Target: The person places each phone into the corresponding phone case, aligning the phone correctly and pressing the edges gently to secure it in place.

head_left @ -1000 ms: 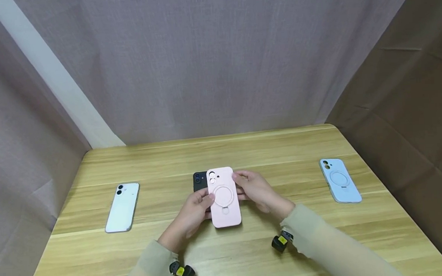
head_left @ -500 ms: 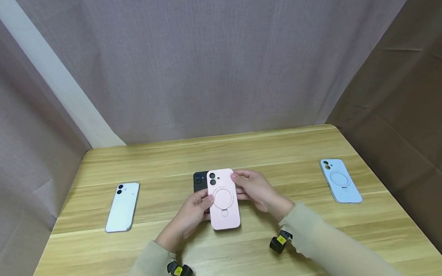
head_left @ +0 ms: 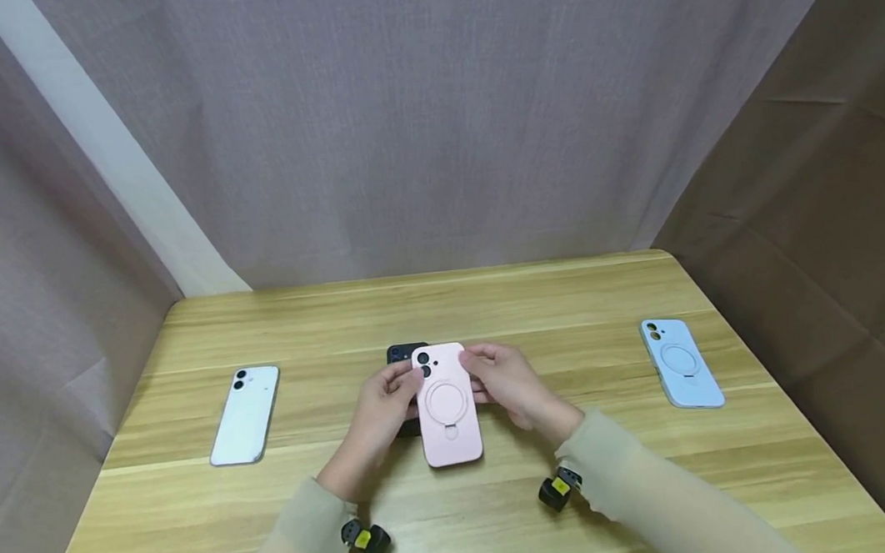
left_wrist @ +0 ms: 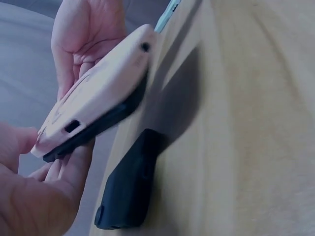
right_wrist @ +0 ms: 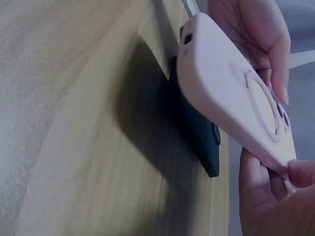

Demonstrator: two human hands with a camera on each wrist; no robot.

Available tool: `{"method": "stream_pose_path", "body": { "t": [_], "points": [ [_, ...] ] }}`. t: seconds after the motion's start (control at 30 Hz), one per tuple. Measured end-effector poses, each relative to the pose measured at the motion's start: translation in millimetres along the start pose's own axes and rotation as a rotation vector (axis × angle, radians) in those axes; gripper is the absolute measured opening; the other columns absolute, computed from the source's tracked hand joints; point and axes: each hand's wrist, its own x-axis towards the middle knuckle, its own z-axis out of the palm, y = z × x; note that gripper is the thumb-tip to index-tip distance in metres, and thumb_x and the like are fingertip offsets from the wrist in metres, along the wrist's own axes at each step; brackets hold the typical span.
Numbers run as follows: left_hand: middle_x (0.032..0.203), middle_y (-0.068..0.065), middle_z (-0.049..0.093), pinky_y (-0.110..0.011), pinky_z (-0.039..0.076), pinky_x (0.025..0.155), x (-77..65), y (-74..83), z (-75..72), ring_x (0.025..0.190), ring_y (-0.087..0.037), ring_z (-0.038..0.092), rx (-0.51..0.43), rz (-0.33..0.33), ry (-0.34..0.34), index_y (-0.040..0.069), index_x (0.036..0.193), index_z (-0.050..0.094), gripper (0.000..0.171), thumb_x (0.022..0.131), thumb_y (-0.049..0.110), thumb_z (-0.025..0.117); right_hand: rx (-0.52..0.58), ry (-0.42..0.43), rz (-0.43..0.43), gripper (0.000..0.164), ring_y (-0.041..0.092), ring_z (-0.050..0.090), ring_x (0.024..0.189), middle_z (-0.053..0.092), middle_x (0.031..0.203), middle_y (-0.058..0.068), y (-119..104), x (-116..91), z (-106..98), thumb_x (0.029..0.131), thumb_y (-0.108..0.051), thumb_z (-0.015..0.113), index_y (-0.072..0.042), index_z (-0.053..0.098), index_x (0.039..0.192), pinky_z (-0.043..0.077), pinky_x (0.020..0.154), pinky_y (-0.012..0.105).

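Between both hands a pink phone case is held tilted above the table, its ring side up. A dark phone shows along the case's underside in the left wrist view, its edge protruding below the rim. My left hand pinches the case's upper left edge, thumb beside the camera openings and fingers beneath. The right hand grips the upper right corner, thumb on top. Below them a black phone lies on the table, partly hidden by the case and left hand.
On the wooden table, a white phone lies at the left and a light blue phone case at the right. Grey curtains hang behind, with a brown cover along the right side.
The left hand has slid up the case's edge toward the camera openings, which now show dark lenses. The pink case has shifted slightly toward me; the right hand keeps its corner.
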Motion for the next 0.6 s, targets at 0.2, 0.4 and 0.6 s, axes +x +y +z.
{"method": "stream_pose_path", "body": {
  "t": [0.2,0.4,0.6],
  "points": [
    [0.107,-0.017,0.068,-0.037,0.058,0.069,2.3,3.7,-2.0,0.084,-0.021,0.068,0.031,0.017,0.076,-0.006,0.125,0.055,0.041,0.096,0.021,0.063,0.033,-0.051,-0.012,0.033,0.027,0.070,0.081,0.070,0.100,0.018,-0.1,-3.3,3.8,0.098,-0.017,0.058,0.002,0.057,0.125,0.057,0.075,0.041],
    [0.099,-0.015,0.070,-0.035,0.058,0.068,3.0,2.5,-2.5,0.080,-0.020,0.067,0.027,0.020,0.097,-0.006,0.116,0.061,0.031,0.096,0.018,0.062,0.029,-0.055,0.000,0.034,0.028,0.070,0.082,0.070,0.101,0.018,-1.5,-6.3,4.7,0.097,-0.017,0.059,0.000,0.056,0.126,0.057,0.075,0.041],
    [0.099,-0.015,0.069,-0.037,0.058,0.069,1.7,2.1,-3.8,0.080,-0.020,0.067,-0.013,0.003,0.099,-0.006,0.113,0.061,0.026,0.096,0.014,0.060,0.017,-0.072,0.000,0.036,0.027,0.070,0.082,0.070,0.101,0.017,-2.0,-5.9,5.3,0.098,-0.018,0.058,0.000,0.054,0.129,0.057,0.073,0.038]
  ]
}}
